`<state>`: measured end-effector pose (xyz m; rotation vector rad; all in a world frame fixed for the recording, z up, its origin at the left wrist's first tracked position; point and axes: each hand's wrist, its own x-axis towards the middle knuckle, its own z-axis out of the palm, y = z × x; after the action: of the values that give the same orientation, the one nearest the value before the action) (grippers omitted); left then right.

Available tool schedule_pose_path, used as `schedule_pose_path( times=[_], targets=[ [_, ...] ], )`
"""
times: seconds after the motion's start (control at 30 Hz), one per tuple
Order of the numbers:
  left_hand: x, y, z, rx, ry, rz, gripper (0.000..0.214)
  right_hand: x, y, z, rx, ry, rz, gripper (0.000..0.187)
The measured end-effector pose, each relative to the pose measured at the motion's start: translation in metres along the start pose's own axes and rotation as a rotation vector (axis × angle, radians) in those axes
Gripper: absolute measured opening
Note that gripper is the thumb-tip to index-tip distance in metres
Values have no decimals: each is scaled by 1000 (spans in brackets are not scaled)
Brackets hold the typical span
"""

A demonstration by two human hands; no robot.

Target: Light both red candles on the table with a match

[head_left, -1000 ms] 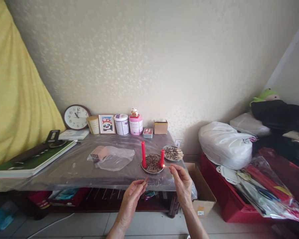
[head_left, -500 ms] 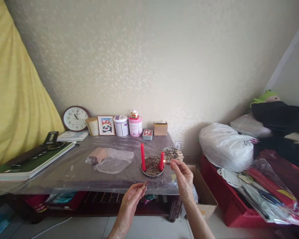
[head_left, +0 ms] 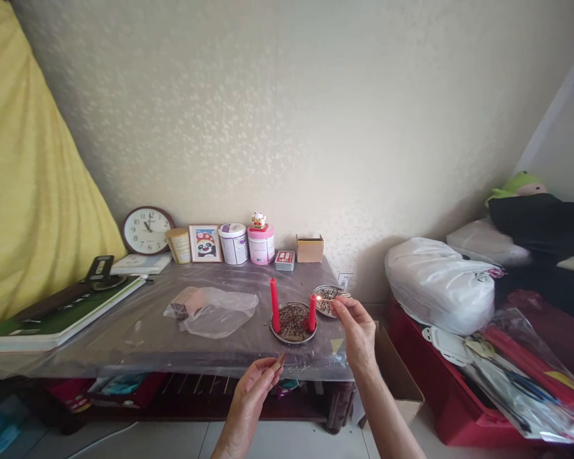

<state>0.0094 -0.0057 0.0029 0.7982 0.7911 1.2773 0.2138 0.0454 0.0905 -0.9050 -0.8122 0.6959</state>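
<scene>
Between its thumb and fingers my right hand [head_left: 356, 325] pinches a burning match [head_left: 326, 300]. The flame is close to the top of the shorter red candle [head_left: 312, 312]; whether they touch I cannot tell. A taller red candle [head_left: 275, 306] stands upright to its left, on the same round metal plate [head_left: 294, 338] with dark speckled stuff in it. Low in front of the plate, my left hand [head_left: 256, 386] is closed on a small brown flat piece [head_left: 279, 363], perhaps a matchbox striker. Behind my right fingers lies a second plate [head_left: 323, 309] with several matchsticks.
A crumpled clear plastic bag [head_left: 224, 312] and a small cardboard box [head_left: 189, 301] lie left on the plastic-covered table [head_left: 157, 344]. Tins [head_left: 233, 245], a clock [head_left: 148, 231] and an open carton [head_left: 309, 250] line the wall. Red bins [head_left: 459, 414] stand right.
My right hand has raised the burning match from beside the shorter candle to near its top. My left hand keeps its hold, almost in the same place.
</scene>
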Motion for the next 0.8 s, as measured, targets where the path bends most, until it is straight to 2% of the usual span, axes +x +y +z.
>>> schedule_pose_path(
  times=[0.5,0.8],
  targets=[
    [1,-1,0,43,16,-6,34,21,3,2,9,-62,57,26],
    [-1,6,6,55,20,-43,38,23,10,-3,-57,-54,30,29]
  ],
)
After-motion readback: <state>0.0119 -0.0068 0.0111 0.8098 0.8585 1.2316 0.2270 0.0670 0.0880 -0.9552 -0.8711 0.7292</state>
